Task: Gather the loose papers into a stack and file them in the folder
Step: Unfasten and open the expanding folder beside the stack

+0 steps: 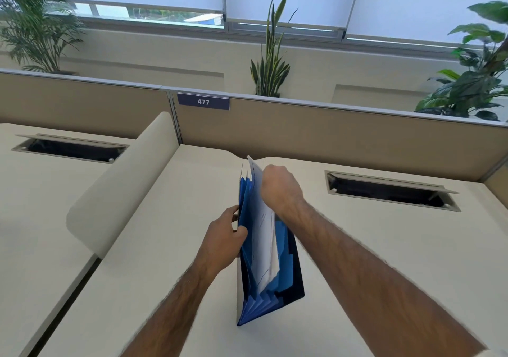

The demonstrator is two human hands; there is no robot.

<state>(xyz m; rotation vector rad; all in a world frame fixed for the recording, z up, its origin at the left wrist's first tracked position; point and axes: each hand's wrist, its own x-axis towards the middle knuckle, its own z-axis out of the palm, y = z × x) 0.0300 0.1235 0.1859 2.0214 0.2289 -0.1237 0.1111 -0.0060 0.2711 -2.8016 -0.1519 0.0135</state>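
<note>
The right hand (pixel 279 187) grips the papers (pixel 264 235), sliding them into the blue folder (pixel 286 268) standing on the desk (pixel 170 246); the left hand (pixel 224 240) holds a pocket open (best kept wide, sheets squared).

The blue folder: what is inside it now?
The blue folder holds white papers between its blue dividers, their top part sticking out. The right hand covers their upper edge; their bottom edge is hidden inside.
</note>
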